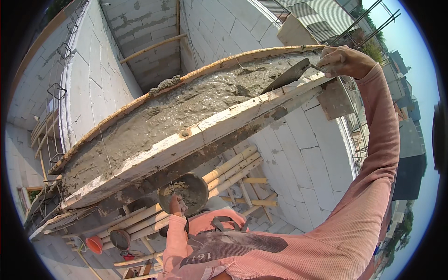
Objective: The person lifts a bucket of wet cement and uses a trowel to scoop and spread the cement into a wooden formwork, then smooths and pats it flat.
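Note:
My right hand (338,63) grips a steel trowel (284,77) whose blade rests at the right end of wet grey concrete (186,105). The concrete fills a long wooden formwork trough, with a pale near board (214,126) and a thin far board (112,119); thin wires cross it. My left hand (178,206) is lower down, over a round dark bucket (193,196) holding grey mix. Its fingers are closed, but what exactly they grip is unclear.
Lightweight block walls (303,158) drop away on both sides. Bamboo poles (233,165) lie below, with a red bucket (94,243) and other containers. Rebar (58,93) runs along the left wall. Corrugated roofs (322,23), scaffold bars and buildings stand at right.

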The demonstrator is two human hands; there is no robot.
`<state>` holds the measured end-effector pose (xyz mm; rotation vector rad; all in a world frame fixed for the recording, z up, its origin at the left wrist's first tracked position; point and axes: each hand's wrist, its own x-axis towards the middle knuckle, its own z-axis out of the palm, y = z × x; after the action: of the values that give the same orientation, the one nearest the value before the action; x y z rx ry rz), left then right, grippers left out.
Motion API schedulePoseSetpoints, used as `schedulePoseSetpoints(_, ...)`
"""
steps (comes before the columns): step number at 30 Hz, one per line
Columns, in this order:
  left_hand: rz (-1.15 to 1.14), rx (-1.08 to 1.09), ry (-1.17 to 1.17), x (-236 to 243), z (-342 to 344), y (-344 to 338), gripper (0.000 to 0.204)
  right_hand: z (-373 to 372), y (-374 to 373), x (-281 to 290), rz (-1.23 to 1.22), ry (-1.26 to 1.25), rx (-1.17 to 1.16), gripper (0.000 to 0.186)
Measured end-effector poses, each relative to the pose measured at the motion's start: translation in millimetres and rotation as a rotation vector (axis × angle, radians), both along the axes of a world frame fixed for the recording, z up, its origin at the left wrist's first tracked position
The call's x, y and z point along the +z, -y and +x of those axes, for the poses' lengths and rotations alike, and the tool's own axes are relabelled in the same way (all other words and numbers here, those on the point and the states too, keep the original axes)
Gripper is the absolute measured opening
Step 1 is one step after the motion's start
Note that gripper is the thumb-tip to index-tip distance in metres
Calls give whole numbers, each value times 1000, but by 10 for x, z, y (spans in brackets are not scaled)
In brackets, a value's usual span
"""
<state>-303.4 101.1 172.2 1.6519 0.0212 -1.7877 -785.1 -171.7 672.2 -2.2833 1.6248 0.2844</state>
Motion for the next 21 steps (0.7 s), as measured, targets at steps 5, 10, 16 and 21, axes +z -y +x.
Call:
schedulePoseSetpoints(5,-38,-35,-62,-2,3,3,39,-31,-28,-29,-78,-64,71,38)
schedulePoseSetpoints(10,-41,-42,-3,55,-3,-20,39,-52,-100,-75,-148,99,77,38)
schedulePoseSetpoints(16,26,-97,-22,121,0,-2,30,243,-509,-86,-391,448,-17,42)
schedulePoseSetpoints(21,-3,-197,-13,194,-45,133,33,200,-1740,-472,-238,743,-302,41)
